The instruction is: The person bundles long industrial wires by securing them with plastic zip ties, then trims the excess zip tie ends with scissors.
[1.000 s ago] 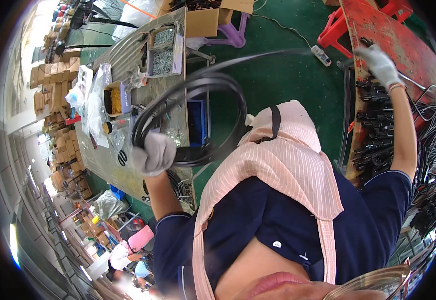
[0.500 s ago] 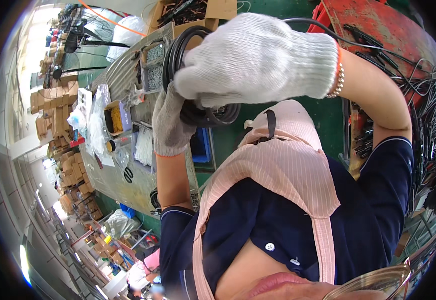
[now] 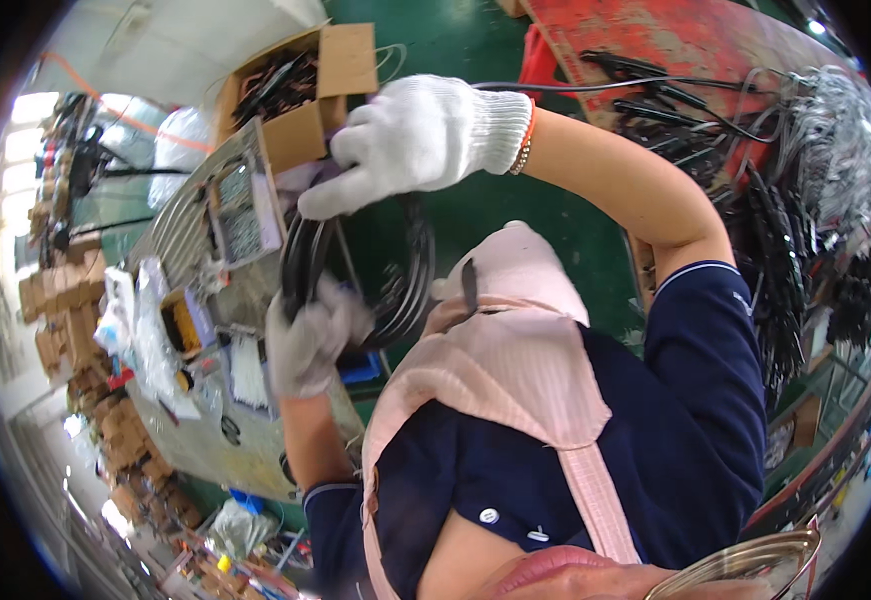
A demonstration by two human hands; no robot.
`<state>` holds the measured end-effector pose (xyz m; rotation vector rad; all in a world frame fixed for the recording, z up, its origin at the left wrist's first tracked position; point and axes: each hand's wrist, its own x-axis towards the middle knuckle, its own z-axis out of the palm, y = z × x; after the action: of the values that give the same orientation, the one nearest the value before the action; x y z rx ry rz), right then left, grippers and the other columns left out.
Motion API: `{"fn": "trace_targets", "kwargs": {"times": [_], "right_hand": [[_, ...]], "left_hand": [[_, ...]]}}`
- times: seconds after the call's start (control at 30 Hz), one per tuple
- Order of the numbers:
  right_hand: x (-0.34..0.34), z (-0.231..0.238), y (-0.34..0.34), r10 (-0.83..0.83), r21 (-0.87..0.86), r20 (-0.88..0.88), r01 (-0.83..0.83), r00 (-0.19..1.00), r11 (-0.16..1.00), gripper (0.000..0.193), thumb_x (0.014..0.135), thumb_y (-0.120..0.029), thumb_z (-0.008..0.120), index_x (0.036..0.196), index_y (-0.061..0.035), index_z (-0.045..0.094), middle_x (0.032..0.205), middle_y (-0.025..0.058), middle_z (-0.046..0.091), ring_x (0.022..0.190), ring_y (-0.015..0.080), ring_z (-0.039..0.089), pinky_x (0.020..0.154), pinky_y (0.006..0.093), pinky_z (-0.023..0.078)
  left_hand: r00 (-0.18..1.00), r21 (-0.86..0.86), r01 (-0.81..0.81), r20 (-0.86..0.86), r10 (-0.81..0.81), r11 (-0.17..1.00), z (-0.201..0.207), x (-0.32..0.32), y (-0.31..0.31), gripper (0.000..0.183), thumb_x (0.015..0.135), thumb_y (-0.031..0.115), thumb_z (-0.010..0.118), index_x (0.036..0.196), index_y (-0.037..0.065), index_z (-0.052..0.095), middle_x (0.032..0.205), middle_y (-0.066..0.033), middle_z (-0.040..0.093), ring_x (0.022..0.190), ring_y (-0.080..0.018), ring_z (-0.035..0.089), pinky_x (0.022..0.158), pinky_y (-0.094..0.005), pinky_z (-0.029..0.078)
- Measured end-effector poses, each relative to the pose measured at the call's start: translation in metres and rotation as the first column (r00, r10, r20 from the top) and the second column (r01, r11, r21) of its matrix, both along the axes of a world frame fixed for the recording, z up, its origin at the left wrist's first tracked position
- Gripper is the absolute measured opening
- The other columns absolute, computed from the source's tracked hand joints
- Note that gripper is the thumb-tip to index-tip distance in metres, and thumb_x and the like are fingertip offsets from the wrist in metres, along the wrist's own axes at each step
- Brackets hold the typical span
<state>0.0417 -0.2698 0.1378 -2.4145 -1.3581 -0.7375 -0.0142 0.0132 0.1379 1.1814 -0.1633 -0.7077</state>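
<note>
A coil of black cable (image 3: 307, 250) hangs between my two gloved hands, its loops spread into a ring. My left hand (image 3: 311, 340), in a pale knit glove, is closed around the lower left of the coil and slightly blurred. At the top of the ring my right hand (image 3: 406, 140), in a white knit glove, grips the cable with curled fingers; its fingertips are partly hidden. From behind the right hand a length of black cable (image 3: 606, 86) runs off to the right, over the red table.
To the left, a worktable (image 3: 256, 455) holds a bin of small metal parts (image 3: 241, 215), a bin of white pieces (image 3: 249, 370) and black scissors (image 3: 231, 430). An open cardboard box (image 3: 346, 60) stands beyond. On the right, a red table (image 3: 636, 30) carries many black cables (image 3: 781, 240).
My right hand has moved left and up off the left hand, and the hands are now farther apart. The coil has opened into a wider ring. The whole view has shifted.
</note>
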Motion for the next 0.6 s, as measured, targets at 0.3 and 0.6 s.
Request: {"fn": "trace_targets", "kwargs": {"times": [0.3, 0.6], "right_hand": [[-0.032, -0.165, -0.272, -0.627, -0.086, -0.542, 0.705, 0.56, 0.704, 0.034, 0.095, -0.022, 0.055, 0.126, -0.0338, 0.061, 0.095, 0.0082, 0.063, 0.088, 0.0279, 0.065, 0.076, 0.0366, 0.054], [-0.046, 0.018, -0.03, 0.032, -0.006, -0.453, -0.039, 0.891, 0.999, 0.016, 0.085, -0.033, 0.064, 0.087, -0.0174, 0.068, 0.08, 0.0055, 0.061, 0.078, 0.0256, 0.066, 0.064, 0.0395, 0.053]], "left_hand": [[0.939, -0.343, -0.099, 0.28, 0.202, 0.934, -0.013, -0.023, 0.194, 0.061, 0.095, 0.03, 0.062, 0.14, -0.005, 0.043, 0.051, 0.0058, 0.043, 0.04, -0.0105, 0.042, 0.043, -0.0229, 0.039], [0.959, 0.026, -0.259, -0.113, 0.26, 0.966, -0.026, 0.005, 0.041, 0.016, 0.095, 0.018, 0.061, 0.096, 0.003, 0.058, 0.066, 0.0012, 0.043, 0.057, -0.0124, 0.044, 0.061, -0.0324, 0.041]]}}
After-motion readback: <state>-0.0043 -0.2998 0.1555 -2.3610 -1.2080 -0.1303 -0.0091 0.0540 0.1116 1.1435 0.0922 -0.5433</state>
